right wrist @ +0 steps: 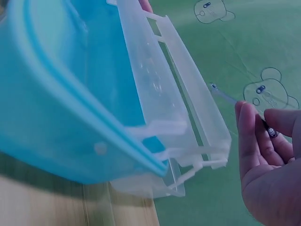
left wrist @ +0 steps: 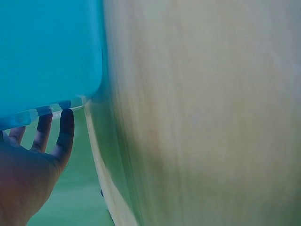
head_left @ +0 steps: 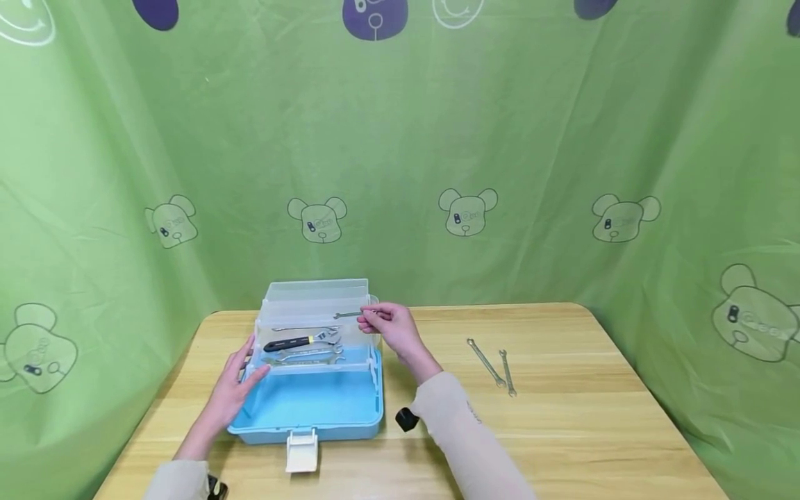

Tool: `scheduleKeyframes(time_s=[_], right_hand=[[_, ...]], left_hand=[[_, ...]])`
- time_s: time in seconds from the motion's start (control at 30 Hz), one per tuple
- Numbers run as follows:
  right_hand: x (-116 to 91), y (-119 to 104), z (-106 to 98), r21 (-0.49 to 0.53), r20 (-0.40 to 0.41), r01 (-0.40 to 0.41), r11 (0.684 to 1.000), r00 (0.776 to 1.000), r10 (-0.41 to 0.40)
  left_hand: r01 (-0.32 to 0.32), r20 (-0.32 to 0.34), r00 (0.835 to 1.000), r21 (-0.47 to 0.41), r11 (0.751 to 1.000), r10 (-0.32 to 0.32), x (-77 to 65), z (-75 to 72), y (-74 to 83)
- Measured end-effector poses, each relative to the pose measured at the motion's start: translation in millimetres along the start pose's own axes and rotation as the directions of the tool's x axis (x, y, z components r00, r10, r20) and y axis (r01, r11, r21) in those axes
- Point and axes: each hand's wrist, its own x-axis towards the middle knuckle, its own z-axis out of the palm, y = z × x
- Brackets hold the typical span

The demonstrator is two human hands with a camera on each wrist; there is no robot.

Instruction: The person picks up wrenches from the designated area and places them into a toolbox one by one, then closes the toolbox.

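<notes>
My right hand (head_left: 395, 332) pinches a small double-ended wrench (head_left: 347, 314) between thumb and fingers, above the right rear of the toolbox. In the right wrist view this wrench (right wrist: 225, 96) points away from the fingertips toward the translucent trays. My left hand (head_left: 230, 390) holds the left front corner of the toolbox tray (head_left: 355, 367), thumb at its front edge and fingers along the outer side. That tray carries an adjustable wrench (head_left: 289, 344) with a black and yellow handle and several silver wrenches (head_left: 306, 362). Below it shows the blue toolbox (head_left: 350, 432).
Two wrenches, a longer one (head_left: 486, 364) and a shorter one (head_left: 507, 373), lie on the wooden table (head_left: 581, 417) right of the toolbox. The white latch (head_left: 302, 453) hangs at the box's front. A green patterned curtain (head_left: 400, 139) surrounds the table.
</notes>
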Motion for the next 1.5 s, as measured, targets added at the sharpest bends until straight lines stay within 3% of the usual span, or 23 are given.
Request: scheduleKeyframes(time_s=[0.37, 0.67, 0.87, 1.17, 1.5], right_hand=[[10, 2, 21, -0.255, -0.004, 0.022, 0.967, 1.0, -0.024], [17, 1, 26, -0.503, -0.052, 0.095, 0.859, 0.989, -0.14], [23, 6, 25, -0.582, -0.09, 0.077, 0.81, 0.983, -0.158], [31, 10, 27, -0.651, -0.093, 0.104, 0.752, 0.972, -0.215], [40, 13, 28, -0.736, -0.082, 0.132, 0.664, 0.956, -0.282]], left_hand=[[0.003, -0.005, 1.0, 0.004, 1.0, -0.003, 0.9, 0.2, -2.5], [-0.014, -0.018, 1.0, 0.002, 1.0, 0.014, 0.4, 0.3, -3.4], [-0.018, -0.021, 1.0, -0.007, 1.0, 0.018, 2.0, 1.3, -5.2], [-0.002, -0.021, 1.0, -0.025, 1.0, 0.002, 2.3, 1.8, -6.1], [0.004, -0.027, 1.0, -0.013, 1.0, -0.005, 2.3, 2.5, -6.6]])
